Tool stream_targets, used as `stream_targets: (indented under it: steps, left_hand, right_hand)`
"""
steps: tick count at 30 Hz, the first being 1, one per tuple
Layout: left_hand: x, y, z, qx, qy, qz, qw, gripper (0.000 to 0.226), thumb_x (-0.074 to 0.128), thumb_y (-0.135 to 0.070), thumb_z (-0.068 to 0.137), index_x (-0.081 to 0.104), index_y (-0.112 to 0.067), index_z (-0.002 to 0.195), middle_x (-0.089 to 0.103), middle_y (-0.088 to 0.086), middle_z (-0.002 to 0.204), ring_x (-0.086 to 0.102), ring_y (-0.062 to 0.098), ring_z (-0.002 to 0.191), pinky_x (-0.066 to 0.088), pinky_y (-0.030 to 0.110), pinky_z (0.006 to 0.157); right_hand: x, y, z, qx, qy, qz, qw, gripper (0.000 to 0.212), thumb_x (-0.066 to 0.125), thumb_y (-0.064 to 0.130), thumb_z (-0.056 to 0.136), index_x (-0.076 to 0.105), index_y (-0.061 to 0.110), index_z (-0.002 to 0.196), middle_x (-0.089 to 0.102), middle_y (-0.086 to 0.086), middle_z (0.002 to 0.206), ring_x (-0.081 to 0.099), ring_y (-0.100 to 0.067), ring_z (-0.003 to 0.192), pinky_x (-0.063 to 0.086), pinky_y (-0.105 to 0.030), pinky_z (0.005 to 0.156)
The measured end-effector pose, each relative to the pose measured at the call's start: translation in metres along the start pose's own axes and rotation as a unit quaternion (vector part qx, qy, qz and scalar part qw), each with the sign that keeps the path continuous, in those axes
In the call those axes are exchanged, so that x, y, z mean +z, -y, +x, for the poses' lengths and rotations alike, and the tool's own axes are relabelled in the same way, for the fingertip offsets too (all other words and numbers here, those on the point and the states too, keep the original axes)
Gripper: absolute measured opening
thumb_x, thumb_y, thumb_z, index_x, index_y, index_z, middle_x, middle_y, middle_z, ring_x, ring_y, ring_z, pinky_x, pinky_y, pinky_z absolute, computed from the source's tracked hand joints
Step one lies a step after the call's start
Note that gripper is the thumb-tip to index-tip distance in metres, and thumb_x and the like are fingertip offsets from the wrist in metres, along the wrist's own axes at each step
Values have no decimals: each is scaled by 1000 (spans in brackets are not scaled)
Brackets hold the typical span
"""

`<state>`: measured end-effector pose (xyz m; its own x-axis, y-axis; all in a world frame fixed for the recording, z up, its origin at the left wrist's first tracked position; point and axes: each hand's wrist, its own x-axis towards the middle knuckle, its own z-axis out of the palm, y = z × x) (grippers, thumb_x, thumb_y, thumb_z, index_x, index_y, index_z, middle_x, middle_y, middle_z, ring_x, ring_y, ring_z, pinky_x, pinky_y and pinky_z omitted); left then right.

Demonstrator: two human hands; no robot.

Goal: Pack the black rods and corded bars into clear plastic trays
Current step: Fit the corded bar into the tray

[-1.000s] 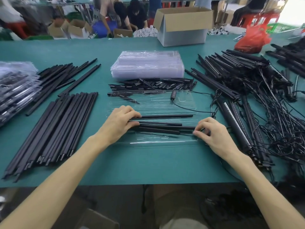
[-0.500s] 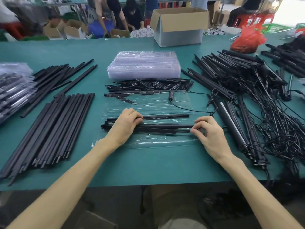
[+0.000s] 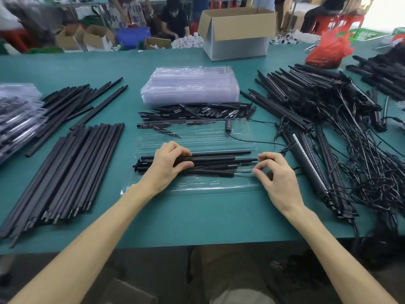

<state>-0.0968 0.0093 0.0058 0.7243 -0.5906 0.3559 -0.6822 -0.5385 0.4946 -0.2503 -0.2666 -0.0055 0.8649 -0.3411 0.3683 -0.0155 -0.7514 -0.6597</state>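
Cardboard box (image 3: 237,32) (open), red bag (image 3: 326,51)

One wide-angle camera, worn on the head, looks forward and down across the table (image 3: 197,216). It sits close: the forearms run in from 7 and 5 o'clock, and the left hand (image 3: 166,166) and right hand (image 3: 278,181) meet on the rods (image 3: 214,160) at frame centre. The table's near edge crosses low, toward 6 o'clock. A box (image 3: 238,44) stands far back at 12 o'clock. Straight lines bow near the frame's edges.
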Motion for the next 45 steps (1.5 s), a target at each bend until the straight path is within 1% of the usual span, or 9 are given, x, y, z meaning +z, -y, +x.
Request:
stream_targets:
  steps: [3, 7, 14, 19, 23, 28, 35, 39, 45]
  left_hand:
    - [0, 0, 1, 9, 1, -7, 1000, 23, 73, -30, 89, 72, -18, 108, 59, -3, 101, 51, 19, 100, 42, 46, 97]
    - [0, 0, 2, 34, -12, 1, 999, 19, 74, -21, 90, 75, -19, 109, 57, -6, 100, 50, 18, 98, 42, 41, 96]
    - [3, -4, 6, 36, 1, 12, 999, 18, 71, -7, 91, 77, -15, 106, 60, -1, 99, 51, 18, 97, 41, 31, 94]
    - [0, 0, 6, -20, 20, -42, 999, 17, 72, -18, 92, 77, -21, 107, 60, -5, 101, 51, 12, 101, 33, 6, 89]
    - [2, 2, 7, -26, 36, -42, 998, 22, 74, -31, 89, 75, -21, 109, 59, -6, 103, 50, 11, 103, 35, 11, 92]
    - [6, 3, 8, -22, 35, -18, 999, 25, 73, -35, 89, 73, -20, 110, 59, -7, 104, 50, 13, 103, 38, 26, 95]
    - [6, 1, 7, 11, 27, 33, 999, 27, 69, -35, 93, 72, -16, 112, 56, -9, 104, 48, 16, 102, 36, 35, 98]
    - [5, -3, 8, 45, 24, 96, 994, 29, 64, -40, 95, 70, -18, 113, 57, -5, 108, 48, 18, 107, 27, 31, 98]
    - [12, -18, 20, 56, 18, 57, 997, 27, 63, -38, 97, 69, -20, 116, 58, -4, 114, 49, 18, 114, 28, 32, 100]
  right_hand:
    - [0, -2, 0, -1, 5, 3, 1000, 8, 72, 19, 91, 68, 16, 85, 57, 10, 118, 58, -11, 77, 51, -32, 83]
    - [2, -3, 0, 2, 19, -3, 1000, 8, 71, 21, 92, 67, 18, 85, 56, 12, 120, 60, -10, 87, 50, -29, 85]
    - [2, -4, 1, 2, 33, -14, 999, 10, 70, 21, 92, 66, 18, 84, 56, 13, 117, 56, -4, 89, 36, -4, 79]
    - [2, -1, 0, -13, 25, -30, 999, 8, 72, 19, 91, 68, 17, 85, 58, 8, 113, 52, -10, 101, 41, -28, 94]
    - [-1, 1, -1, -26, 10, -63, 998, 6, 74, 21, 90, 70, 17, 86, 61, 8, 108, 51, -13, 105, 27, -26, 91]
    - [-5, 5, -3, -33, 5, -86, 996, 7, 74, 24, 89, 73, 18, 86, 61, 8, 97, 43, -15, 96, 37, -34, 93]
    - [-9, 9, 2, -40, 47, -155, 986, 10, 71, 28, 92, 75, 19, 90, 60, 9, 93, 49, -15, 89, 32, -29, 82]
    - [-9, 15, 6, -37, 66, -177, 981, 11, 69, 26, 94, 76, 17, 93, 61, 7, 98, 52, -17, 95, 37, -30, 85]
    - [-17, 19, 12, -34, 38, -118, 992, 8, 67, 27, 95, 72, 20, 96, 58, 8, 99, 51, -13, 100, 41, -31, 87]
